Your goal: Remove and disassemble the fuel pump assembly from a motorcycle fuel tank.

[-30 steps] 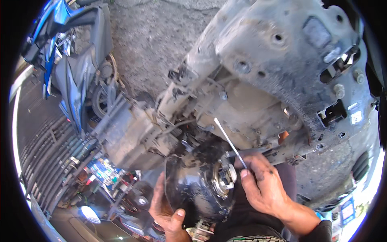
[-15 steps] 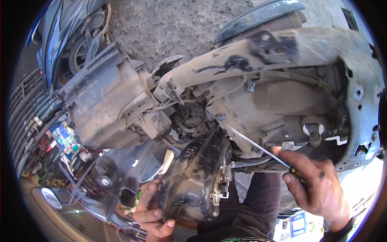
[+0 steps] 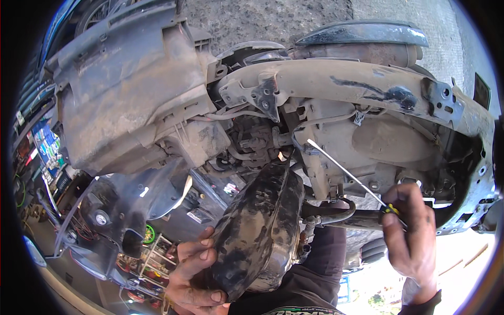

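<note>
My left hand (image 3: 191, 273) grips a dented, dirty black metal tank (image 3: 252, 226) at lower centre, fingers around its left lower part. A metal fitting (image 3: 310, 231) with a bent hose (image 3: 342, 212) is on the tank's right side. My right hand (image 3: 407, 236), at lower right, holds a long screwdriver (image 3: 349, 176) with a yellow and black handle. Its thin shaft points up-left over the dusty underside of a vehicle frame (image 3: 325, 77), its tip near a grey plate beside wiring and pipes; whether it touches cannot be told.
A large dusty plastic housing (image 3: 115, 100) fills the upper left, joined to the frame. A dark curved panel (image 3: 362, 34) lies on rough concrete (image 3: 241, 21) behind it. Loose body panels (image 3: 163, 189), workshop items and a metal rack (image 3: 157, 257) are at lower left.
The view has swung, showing more plastic housing and frame tube. The tank now shows more of its dark left face. My right hand has moved right, still holding the screwdriver.
</note>
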Tool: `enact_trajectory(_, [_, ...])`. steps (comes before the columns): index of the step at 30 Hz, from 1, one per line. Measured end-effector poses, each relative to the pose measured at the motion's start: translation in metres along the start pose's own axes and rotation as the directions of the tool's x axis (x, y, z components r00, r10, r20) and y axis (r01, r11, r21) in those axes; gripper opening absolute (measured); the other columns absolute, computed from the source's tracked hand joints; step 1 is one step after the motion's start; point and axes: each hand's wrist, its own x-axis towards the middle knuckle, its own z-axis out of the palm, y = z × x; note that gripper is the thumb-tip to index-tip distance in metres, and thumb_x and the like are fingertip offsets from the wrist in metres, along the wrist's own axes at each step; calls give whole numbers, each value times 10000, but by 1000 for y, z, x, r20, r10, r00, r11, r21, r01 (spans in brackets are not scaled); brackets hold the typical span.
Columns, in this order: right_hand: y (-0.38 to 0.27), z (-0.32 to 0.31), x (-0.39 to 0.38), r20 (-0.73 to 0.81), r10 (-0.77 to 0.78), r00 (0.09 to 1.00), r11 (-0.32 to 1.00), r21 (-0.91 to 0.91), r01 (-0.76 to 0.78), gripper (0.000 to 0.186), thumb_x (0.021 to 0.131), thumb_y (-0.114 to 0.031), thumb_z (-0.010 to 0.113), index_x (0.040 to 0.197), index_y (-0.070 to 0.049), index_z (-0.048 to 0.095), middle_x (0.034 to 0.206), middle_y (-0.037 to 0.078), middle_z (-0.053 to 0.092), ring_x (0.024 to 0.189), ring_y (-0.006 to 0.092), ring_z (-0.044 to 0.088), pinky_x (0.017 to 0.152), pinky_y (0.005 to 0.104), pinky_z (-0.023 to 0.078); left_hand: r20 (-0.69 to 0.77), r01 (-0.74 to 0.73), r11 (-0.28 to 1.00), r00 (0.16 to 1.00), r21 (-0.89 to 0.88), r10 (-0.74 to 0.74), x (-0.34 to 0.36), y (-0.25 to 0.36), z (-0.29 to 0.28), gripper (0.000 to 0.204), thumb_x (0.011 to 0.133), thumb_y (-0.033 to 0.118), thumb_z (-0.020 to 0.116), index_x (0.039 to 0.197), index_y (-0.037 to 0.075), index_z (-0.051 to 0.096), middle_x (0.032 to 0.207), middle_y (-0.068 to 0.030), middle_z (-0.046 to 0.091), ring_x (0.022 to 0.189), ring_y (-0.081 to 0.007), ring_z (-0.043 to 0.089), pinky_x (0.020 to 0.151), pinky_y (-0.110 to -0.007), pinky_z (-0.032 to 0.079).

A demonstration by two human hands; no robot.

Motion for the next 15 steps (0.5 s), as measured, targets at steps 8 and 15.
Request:
enact_trajectory(8, [-5,-23,5,64,-100,993,994,54,97,183,867,-148,678,832,14,599,710,143,621,602,245,632,583,353,492,-95,26,997,995,-72,-33,-3,-14,-9,339,745,223,843,1064,237,730,1415,-238,529,1313,-438,455,1095,-695,320])
enact_trajectory(15, [-12,86,28,216,70,974,918,369,-147,429,1032,-410,525,885,-8,564,696,109,613,583,234,583,563,395,489,-108,-23,994,994,-108,11,9,-15,-9,301,731,146,816,1018,128,727,1367,-332,530,1276,-474,478,1090,-655,350])
